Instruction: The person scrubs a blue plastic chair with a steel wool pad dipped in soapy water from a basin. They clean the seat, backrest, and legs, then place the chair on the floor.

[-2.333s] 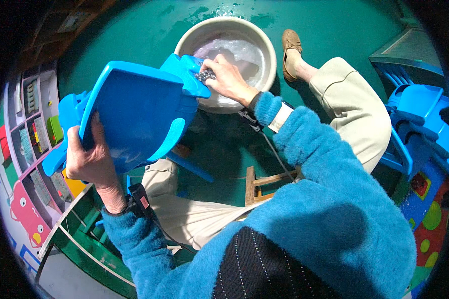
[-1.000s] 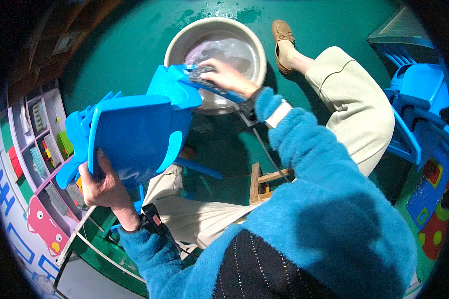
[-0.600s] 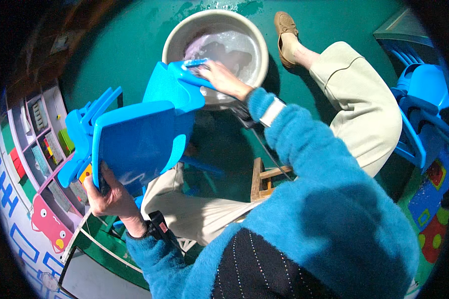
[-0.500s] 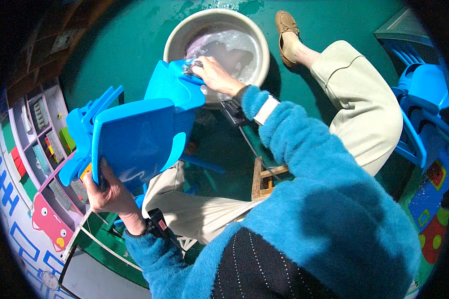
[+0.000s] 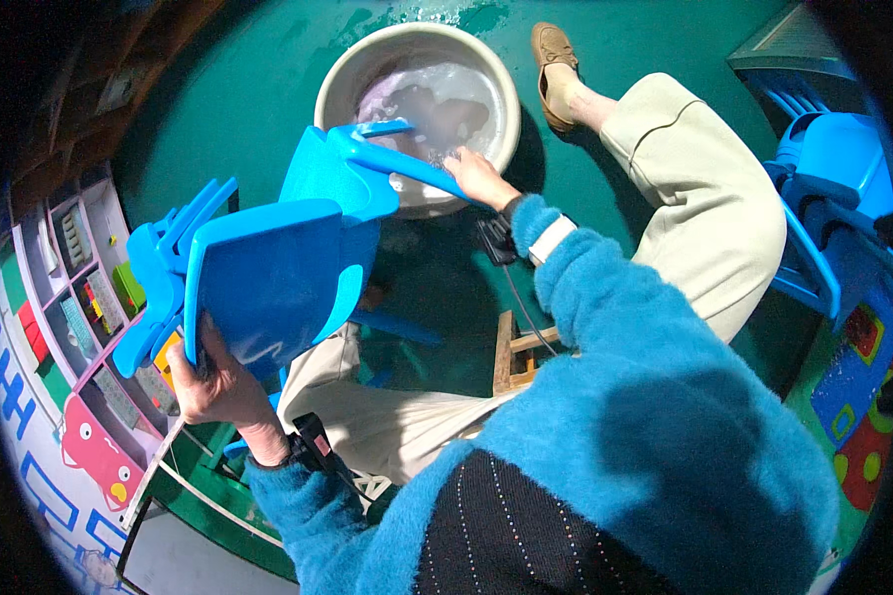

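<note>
A small blue plastic chair [image 5: 265, 278] is tilted in front of me. My left hand [image 5: 220, 390] grips the near lower edge of its broad panel, thumb on the face and fingers behind. One blue leg of the chair [image 5: 407, 167] reaches right across the rim of a pale round tub [image 5: 514, 109]. At the far end of that leg is my right hand [image 5: 481, 180], fingers curled and touching it. Whatever lies inside those fingers is hidden. Cloudy, foamy water [image 5: 446, 104] stands in the tub.
More blue chairs stand left [image 5: 154, 288] and right [image 5: 843, 169]. A wooden stool [image 5: 506, 352] is between my legs. Toy shelves [image 5: 74, 288] line the left, beside a pale board [image 5: 193, 545]. The green floor [image 5: 238, 119] is wet near the tub.
My right hand has moved right and slightly down, from the chair's upper part to the end of a leg. A dark, silvery scourer seen under it earlier is now hidden. My left hand keeps its grip.
</note>
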Tool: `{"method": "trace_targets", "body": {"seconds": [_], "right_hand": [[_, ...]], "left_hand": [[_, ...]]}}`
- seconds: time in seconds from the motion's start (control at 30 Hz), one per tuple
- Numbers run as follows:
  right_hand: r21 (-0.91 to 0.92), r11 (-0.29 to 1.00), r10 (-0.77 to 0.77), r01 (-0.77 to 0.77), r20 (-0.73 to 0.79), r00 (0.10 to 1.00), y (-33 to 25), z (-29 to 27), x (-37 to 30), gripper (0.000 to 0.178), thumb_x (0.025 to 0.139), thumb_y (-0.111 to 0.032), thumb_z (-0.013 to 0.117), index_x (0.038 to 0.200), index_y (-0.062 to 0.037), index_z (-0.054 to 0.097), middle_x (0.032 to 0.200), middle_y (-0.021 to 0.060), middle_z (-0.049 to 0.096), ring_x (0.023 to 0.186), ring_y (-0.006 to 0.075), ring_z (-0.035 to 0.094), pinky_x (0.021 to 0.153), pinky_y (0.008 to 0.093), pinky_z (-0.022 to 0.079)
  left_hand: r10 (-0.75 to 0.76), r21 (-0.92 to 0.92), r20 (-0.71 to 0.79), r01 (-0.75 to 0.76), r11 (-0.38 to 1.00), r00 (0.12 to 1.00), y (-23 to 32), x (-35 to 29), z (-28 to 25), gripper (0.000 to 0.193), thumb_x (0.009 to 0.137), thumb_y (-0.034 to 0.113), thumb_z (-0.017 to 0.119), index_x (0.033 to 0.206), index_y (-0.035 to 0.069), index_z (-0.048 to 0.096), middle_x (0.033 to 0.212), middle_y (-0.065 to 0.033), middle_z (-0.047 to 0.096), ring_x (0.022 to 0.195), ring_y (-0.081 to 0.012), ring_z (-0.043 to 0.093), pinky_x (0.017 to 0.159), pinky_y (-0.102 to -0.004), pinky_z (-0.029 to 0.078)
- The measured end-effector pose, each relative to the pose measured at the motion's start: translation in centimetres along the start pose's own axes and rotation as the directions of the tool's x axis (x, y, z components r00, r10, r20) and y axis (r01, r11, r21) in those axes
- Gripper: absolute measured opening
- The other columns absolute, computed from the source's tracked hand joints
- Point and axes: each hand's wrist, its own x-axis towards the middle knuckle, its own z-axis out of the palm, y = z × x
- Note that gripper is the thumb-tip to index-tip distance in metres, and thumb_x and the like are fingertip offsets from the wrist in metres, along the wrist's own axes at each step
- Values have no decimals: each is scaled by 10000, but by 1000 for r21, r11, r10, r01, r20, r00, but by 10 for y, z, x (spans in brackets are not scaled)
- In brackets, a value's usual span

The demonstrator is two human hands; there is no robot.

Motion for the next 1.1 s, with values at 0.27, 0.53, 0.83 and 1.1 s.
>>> {"method": "trace_targets", "body": {"seconds": [0.27,0.53,0.83,1.1], "right_hand": [[329,942,-10,58,-146,989,-8,-3,-6,519,980,-406,521,1267,26,552,1199,316,598,1149,434,574,995,483,436],[377,843,-332,382,-193,923,-32,9,49,364,1022,-319,484,1248,-39,538,1191,226,541,1151,377,512,1011,450,405],[310,862,-352,400,-199,914,-57,-17,47,433,955,-381,580,1222,-43,549,1158,316,529,1105,491,500,973,554,402],[148,901,-394,409,-116,912,-76,-24,67,464,962,-409,561,1245,-44,513,1201,322,512,1123,518,497,951,597,419]], "left_hand": [[56,-47,24,-55,997,998,-2,3,-1,222,901,247,750,827,62,652,659,-73,643,550,-151,588,512,-311,464],[6,-62,56,-2,998,998,6,-13,-8,208,891,259,761,864,67,686,683,-87,661,555,-159,591,528,-322,471],[24,10,61,-24,1000,998,7,-12,-8,211,897,242,756,849,55,668,657,-72,637,548,-149,567,534,-318,467],[70,-45,38,-68,997,997,6,-8,-6,241,889,258,766,811,63,648,629,-67,592,529,-145,515,515,-323,443]]}}
